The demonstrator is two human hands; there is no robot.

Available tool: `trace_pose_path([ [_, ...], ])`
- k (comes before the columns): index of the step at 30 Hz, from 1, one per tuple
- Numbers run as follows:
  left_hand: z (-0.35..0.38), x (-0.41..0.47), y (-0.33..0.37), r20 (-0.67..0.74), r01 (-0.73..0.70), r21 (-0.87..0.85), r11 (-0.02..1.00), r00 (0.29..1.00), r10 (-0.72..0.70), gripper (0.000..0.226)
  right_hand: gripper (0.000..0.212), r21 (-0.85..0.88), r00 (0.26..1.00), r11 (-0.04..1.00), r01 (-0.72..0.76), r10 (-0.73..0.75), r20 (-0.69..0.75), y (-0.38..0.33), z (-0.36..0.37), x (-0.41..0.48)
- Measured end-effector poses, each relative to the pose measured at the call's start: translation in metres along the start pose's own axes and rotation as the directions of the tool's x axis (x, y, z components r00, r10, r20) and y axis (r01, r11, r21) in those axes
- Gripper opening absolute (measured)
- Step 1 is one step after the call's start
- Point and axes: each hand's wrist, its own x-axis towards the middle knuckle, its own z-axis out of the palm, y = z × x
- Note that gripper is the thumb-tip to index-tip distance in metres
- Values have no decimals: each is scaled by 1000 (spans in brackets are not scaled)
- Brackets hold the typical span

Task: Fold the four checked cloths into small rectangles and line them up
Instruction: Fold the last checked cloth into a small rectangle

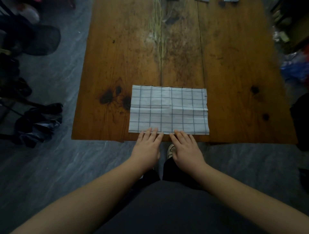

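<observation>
One white cloth with a dark checked grid (168, 109) lies flat on the wooden table (234, 66), close to its near edge, as a wide rectangle with a crease running across its middle. My left hand (148, 147) and my right hand (185, 148) lie side by side at the cloth's near edge, fingers straight and flat, fingertips touching that edge. Bits of other cloth (204, 0) show at the table's far edge, mostly cut off by the frame.
A pale streak (158, 33) runs along the table's middle seam. On the grey floor to the left lie dark bags (37, 123) and a dark round seat (41, 40). Blurred clutter (294, 66) stands to the right of the table.
</observation>
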Motion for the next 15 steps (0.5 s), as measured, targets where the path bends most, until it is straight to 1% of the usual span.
trace_pose_path([
  [3, 4, 12, 12, 27, -36, 8, 999, 999, 35, 73, 70, -26, 1000, 1000, 8, -8, 20, -2, 4, 6],
  [8, 17, 16, 11, 58, -19, 27, 999, 998, 17, 76, 74, -62, 999, 998, 2, 1, 39, 0, 15, 12],
  [12, 22, 7, -10, -7, -4, 29, 1000, 1000, 5, 71, 73, -62, 1000, 998, -19, 19, 4, 11, 20, 5],
  [15, 25, -3, -34, -33, 32, 24, 999, 999, -32, 71, 70, -54, 996, 994, -90, 91, 14, 24, 17, -5],
])
